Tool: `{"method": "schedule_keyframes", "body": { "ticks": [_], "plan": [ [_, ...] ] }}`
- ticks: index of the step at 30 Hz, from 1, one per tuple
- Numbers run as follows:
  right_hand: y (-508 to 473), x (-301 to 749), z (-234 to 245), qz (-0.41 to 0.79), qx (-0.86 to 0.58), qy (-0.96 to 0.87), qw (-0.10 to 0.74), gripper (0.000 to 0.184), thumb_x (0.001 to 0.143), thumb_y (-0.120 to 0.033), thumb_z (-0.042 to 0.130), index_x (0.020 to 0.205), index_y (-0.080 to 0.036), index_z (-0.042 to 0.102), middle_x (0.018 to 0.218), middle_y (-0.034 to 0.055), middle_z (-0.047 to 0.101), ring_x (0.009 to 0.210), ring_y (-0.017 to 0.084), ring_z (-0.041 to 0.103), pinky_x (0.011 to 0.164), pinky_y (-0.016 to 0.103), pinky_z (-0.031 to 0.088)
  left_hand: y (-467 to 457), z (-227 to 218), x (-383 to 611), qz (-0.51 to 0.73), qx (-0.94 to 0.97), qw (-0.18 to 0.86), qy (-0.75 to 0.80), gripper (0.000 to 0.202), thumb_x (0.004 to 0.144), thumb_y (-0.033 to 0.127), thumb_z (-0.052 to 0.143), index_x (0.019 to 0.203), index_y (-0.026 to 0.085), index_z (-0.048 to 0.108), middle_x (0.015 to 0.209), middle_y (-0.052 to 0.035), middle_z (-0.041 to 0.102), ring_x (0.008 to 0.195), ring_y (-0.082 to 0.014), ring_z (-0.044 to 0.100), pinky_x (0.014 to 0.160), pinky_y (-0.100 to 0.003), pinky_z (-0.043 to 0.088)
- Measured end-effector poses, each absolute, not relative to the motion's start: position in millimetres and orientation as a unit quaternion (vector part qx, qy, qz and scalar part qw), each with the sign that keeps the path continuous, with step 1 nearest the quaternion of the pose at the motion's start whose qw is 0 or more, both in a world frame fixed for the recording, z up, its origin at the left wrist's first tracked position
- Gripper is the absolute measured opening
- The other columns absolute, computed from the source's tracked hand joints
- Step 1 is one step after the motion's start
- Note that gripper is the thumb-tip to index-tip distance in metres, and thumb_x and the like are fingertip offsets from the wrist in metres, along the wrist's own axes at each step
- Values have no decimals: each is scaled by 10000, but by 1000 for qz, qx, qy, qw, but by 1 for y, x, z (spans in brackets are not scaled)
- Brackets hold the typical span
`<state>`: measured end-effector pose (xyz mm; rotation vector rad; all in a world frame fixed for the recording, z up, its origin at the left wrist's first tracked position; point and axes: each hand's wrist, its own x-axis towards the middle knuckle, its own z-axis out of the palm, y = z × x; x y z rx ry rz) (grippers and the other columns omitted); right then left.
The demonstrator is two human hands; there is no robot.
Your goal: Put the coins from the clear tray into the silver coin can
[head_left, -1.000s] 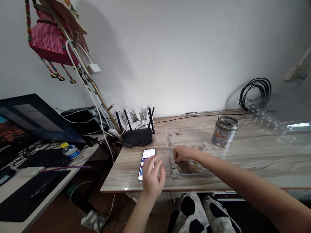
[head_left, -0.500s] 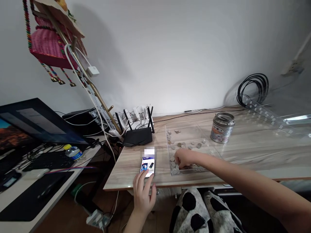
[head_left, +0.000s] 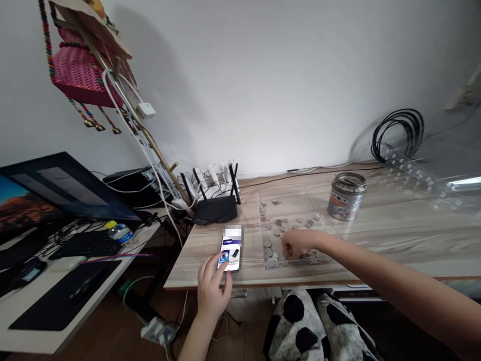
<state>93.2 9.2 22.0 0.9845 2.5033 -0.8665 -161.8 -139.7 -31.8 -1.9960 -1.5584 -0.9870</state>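
Observation:
My left hand [head_left: 214, 285] has its fingers spread, with fingertips on the lower screen of a smartphone [head_left: 232, 244] lying on the wooden table. Inside a shallow clear plastic tray [head_left: 293, 205], my right hand [head_left: 300, 243] reaches down among the coins with curled fingers. Its fingertips are hidden, so what they pinch, if anything, does not show. Loose silver and brassy coins [head_left: 267, 244] lie scattered around that hand, more thickly along the tray's near side. A round metal tin [head_left: 346, 196] with a slot in its lid stands right of the tray.
A black router [head_left: 215, 209] with upright antennas sits behind the phone. Coiled black cable [head_left: 398, 131] and a clear plastic rack [head_left: 421, 178] are at the back right. On the left desk are a laptop [head_left: 71, 190] and a bottle [head_left: 119, 232]. The table's front edge [head_left: 180, 288] runs below.
My right hand has shifted a little to the right within the tray, uncovering coins on its left. My left hand has moved slightly left and still touches the phone.

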Motion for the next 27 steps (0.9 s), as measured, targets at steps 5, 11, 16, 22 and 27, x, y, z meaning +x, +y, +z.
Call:
{"method": "schedule_keyframes", "body": {
  "ticks": [5,11,16,22,27],
  "plan": [
    [2,96,29,-305,352,872,149,254,502,-109,488,711,-138,630,589,18,586,425,100,473,397,193,323,-159,-49,-175,-295,-743,204,-565,306,707,165,496,999,213,575,1181,-88,462,1119,-261,378,881,-450,359],
    [1,98,26,-326,363,862,132,261,496,-96,475,713,-141,613,598,9,576,425,91,461,387,186,308,-146,-43,-164,-245,-724,161,-625,331,758,217,451,1078,217,535,1313,-67,324,1220,-273,222,930,-477,301],
    [1,103,22,-331,360,865,113,272,494,-109,471,713,-152,628,581,2,580,425,83,445,403,187,310,-140,-38,-162,-263,-717,152,-628,379,771,229,434,1147,214,477,1361,-69,221,1230,-270,204,942,-468,286],
    [8,108,11,-381,357,849,78,200,521,-185,504,684,-146,613,573,2,565,437,91,461,387,184,310,-130,-32,-165,-280,-693,157,-646,379,784,230,413,1159,214,469,1359,-78,205,1234,-275,186,947,-477,268],
    [8,109,9,-394,364,840,79,209,529,-193,518,702,-142,622,568,0,570,434,89,465,393,185,322,-117,-30,-163,-264,-694,143,-655,366,780,260,426,1139,231,490,1343,-79,244,1238,-287,174,942,-497,260]
  ]
}}
